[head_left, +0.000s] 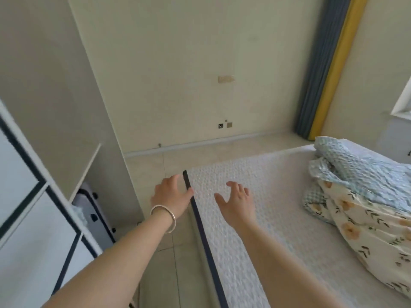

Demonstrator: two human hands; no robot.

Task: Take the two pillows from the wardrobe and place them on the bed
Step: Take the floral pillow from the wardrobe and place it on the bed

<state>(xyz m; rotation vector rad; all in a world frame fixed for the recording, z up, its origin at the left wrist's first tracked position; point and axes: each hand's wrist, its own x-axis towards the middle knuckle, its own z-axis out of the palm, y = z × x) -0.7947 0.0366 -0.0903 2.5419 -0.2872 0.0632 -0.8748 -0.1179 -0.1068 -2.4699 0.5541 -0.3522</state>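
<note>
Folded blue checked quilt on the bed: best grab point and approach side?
Judgement: grip the blue checked quilt at its stacked fold ends facing the open mattress, coming from that left side. Both hands, left hand and right hand, are empty.

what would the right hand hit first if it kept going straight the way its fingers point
Likely the white textured mattress: the open right hand hangs over it, fingers aimed forward and slightly down. Depth is unclear; it could instead clear the far edge.

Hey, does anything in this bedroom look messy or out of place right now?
Only the bedding. A blue checked quilt and a cream floral blanket lie bunched in a rumpled heap at the right side of the white textured mattress, not spread flat. Nothing looks spilled or damaged.
</note>
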